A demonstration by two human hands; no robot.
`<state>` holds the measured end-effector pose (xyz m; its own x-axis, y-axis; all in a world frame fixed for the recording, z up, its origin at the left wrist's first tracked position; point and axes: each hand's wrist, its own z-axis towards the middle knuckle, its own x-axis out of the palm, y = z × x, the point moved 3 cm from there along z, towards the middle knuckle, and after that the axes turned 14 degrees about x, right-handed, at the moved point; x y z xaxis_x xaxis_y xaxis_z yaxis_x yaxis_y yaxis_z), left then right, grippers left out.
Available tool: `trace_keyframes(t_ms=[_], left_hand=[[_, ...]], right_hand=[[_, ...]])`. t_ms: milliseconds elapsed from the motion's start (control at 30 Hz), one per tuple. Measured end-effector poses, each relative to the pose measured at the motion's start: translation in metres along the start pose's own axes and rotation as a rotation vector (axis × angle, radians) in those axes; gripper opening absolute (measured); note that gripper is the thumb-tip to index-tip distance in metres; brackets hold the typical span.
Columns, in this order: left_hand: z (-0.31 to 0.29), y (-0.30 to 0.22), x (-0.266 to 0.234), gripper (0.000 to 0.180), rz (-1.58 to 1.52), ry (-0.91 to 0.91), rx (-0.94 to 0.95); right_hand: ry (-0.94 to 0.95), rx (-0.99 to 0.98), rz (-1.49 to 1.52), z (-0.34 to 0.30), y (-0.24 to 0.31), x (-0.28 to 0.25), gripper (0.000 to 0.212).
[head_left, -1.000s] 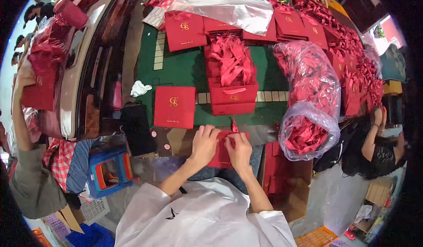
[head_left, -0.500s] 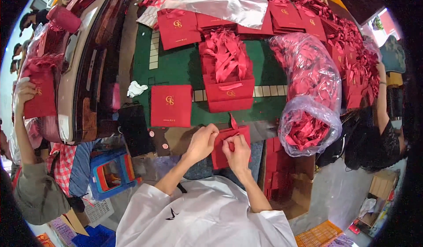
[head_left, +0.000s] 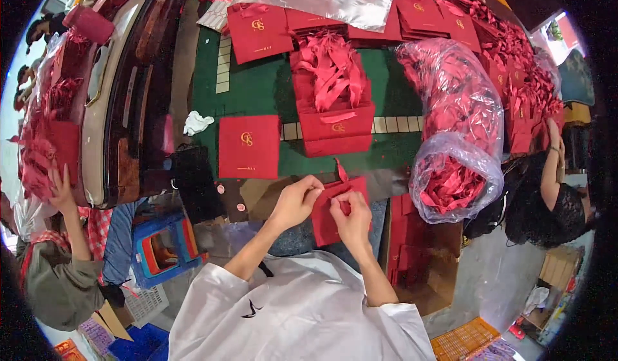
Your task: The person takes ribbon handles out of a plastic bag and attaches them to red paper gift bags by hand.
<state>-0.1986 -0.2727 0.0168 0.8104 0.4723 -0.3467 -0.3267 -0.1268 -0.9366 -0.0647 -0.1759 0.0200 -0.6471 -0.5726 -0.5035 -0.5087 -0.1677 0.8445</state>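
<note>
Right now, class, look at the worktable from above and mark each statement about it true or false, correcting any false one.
1. Both hands hold a red paper bag. True: the left hand and right hand grip the red paper bag.
2. The flat red bag lies on a blue mat. False: the green mat is under it.
3. The clear plastic sack holds red ribbons. True.
4. The crumpled white scrap lies to the right of the sack. False: it lies left of the flat red bag.
</note>
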Motion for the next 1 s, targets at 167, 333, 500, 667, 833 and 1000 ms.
trace_keyframes(t_ms=[167,333,500,667,833,1000], left_hand=[[0.000,0.014,0.004,0.008,-0.119,0.022,-0.075],[-0.001,0.019,0.007,0.007,-0.188,0.034,-0.078],[-0.001,0.011,0.006,0.007,-0.134,0.031,-0.081],[-0.001,0.000,0.005,0.007,-0.079,-0.014,-0.047],[-0.001,-0.015,0.010,0.005,0.209,-0.139,0.185],[-0.003,-0.018,0.013,0.005,0.233,-0.155,0.224]], right_hand=[[0.054,0.071,-0.017,0.003,-0.002,-0.014,0.013],[0.087,0.064,0.006,0.000,0.005,-0.014,0.013],[0.077,0.086,-0.007,0.004,0.012,-0.006,0.012],[0.062,0.067,-0.114,0.005,0.017,-0.004,0.015],[0.006,0.018,-0.206,0.004,0.019,0.002,0.015],[-0.004,-0.040,-0.264,0.003,0.019,0.004,0.015]])
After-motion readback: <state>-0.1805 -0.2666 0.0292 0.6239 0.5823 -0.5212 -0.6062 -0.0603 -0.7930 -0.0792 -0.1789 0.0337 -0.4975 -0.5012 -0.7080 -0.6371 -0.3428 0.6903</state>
